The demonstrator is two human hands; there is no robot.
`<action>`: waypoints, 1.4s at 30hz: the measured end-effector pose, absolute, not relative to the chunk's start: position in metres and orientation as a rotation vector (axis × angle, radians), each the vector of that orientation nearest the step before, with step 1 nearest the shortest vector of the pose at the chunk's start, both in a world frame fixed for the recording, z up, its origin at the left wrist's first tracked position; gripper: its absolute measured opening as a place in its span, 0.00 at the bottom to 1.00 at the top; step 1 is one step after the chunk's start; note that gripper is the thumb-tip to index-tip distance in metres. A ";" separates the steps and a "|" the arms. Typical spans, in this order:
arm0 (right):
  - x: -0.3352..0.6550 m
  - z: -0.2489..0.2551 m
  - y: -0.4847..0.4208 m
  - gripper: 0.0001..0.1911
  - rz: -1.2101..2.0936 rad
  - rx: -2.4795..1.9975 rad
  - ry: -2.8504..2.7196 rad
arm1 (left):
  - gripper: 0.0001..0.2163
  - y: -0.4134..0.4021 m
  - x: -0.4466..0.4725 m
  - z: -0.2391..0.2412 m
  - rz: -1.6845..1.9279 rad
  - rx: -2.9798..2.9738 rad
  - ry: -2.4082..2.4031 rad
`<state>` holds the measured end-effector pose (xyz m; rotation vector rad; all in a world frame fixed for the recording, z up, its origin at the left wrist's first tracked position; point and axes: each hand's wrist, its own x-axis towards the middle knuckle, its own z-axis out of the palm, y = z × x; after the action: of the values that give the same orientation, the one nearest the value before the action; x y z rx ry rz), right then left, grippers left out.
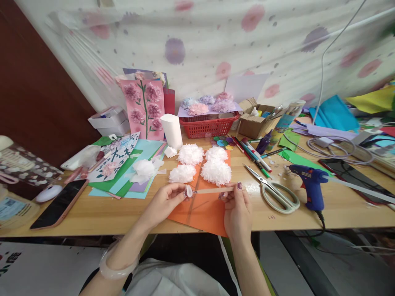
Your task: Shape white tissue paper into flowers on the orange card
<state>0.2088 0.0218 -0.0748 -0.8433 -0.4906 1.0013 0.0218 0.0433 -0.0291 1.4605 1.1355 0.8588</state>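
Note:
Between the fingertips of my left hand (169, 202) is a small white curl of paper (189, 191). My right hand (238, 205) pinches a narrow, pale flat strip (214, 190), which runs level across to the left fingers. Whether it is wood or paper, I cannot tell. Both hands are above an orange folded sheet (203, 211). On and beside its far part sit several fluffy white paper flowers (216, 172). Left of them, crumpled white tissue paper (144, 168) lies on coloured sheets.
Scissors (279, 197) and a blue glue gun (311, 185) lie at right, near markers (257, 156). A phone (61, 203) rests at left. Behind stand a white paper roll (172, 130), red basket (210, 126), pink flower card (142, 109) and cardboard box (254, 125).

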 end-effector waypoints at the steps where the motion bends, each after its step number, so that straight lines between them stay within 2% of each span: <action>1: 0.209 -0.075 0.022 0.18 1.006 -0.848 -0.494 | 0.09 0.044 0.023 -0.030 0.852 1.469 1.139; 9: 0.208 -0.076 0.021 0.19 1.010 -0.905 -0.509 | 0.10 0.043 0.023 -0.031 0.814 1.436 1.154; 17: 0.208 -0.077 0.021 0.19 0.979 -0.936 -0.539 | 0.16 0.041 0.019 -0.034 0.843 1.231 1.057; 26: 0.205 -0.074 0.022 0.19 0.963 -0.961 -0.582 | 0.12 0.045 0.017 -0.028 0.914 1.465 1.276; 32: 0.202 -0.069 0.022 0.16 0.942 -1.017 -0.687 | 0.13 0.055 0.007 -0.011 0.964 1.567 1.374; 38: 0.200 -0.067 0.022 0.15 0.929 -1.084 -0.796 | 0.11 0.067 0.013 -0.002 0.891 1.715 1.448; 42: 0.199 -0.067 0.023 0.15 0.956 -1.071 -0.818 | 0.09 0.081 0.024 0.002 0.715 1.870 1.480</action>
<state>0.1986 0.0233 -0.0667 -1.0710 -0.8180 0.9561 0.0245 0.0810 0.0022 1.8696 1.4795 0.7155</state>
